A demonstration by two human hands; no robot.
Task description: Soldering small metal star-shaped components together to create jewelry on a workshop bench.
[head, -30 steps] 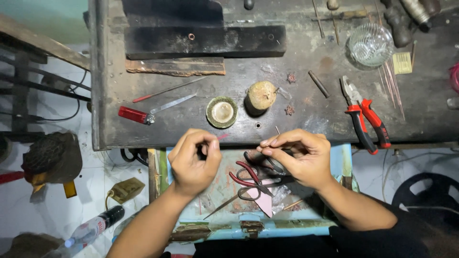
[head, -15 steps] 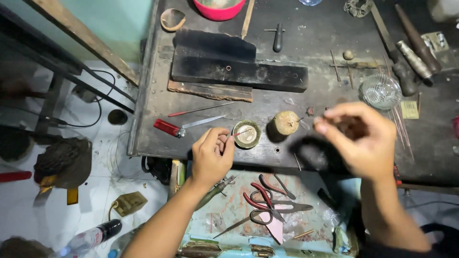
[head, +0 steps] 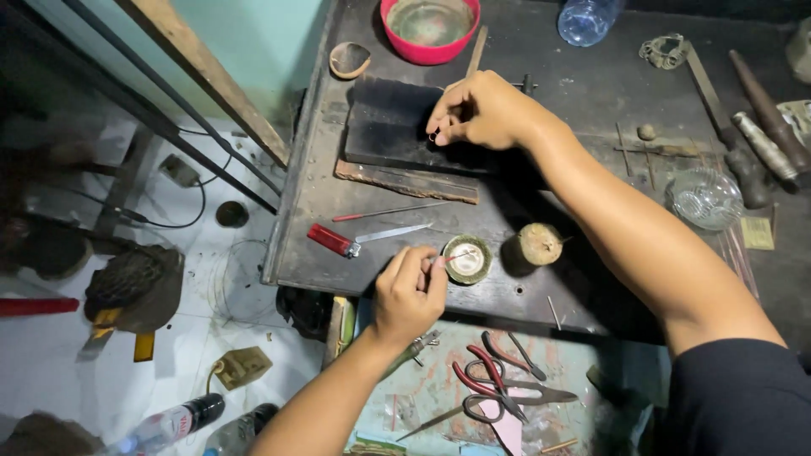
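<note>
- Pinching a tiny ring (head: pixel 432 136) between thumb and forefinger, the right hand (head: pixel 481 111) is closed on it and rests on a dark block (head: pixel 384 127) at the far side of the table (head: pixel 591 93).
- The left hand (head: pixel 410 291), at the near edge of the table, has its fingertips closed on a thin pick (head: pixel 452 256); the tip of the pick lies over a small round tin (head: pixel 466 259).
- The ring is well apart from the left hand, with a red-handled blade (head: pixel 359 241) and a thin red rod (head: pixel 384 213) lying on the table between them.
- Just right of the tin stands a short wooden stub (head: pixel 539 244).
- Beyond the right hand sits a red bowl (head: pixel 429 29); off to the right is a glass dish (head: pixel 705 198).
- Below the table edge, red-handled scissors (head: pixel 494 393) lie in an open drawer (head: pixel 439 388).
- Compared with half a second earlier, the right hand has moved from above the stub, towards the right of the table, across to the dark block; the left hand has stayed beside the tin.
</note>
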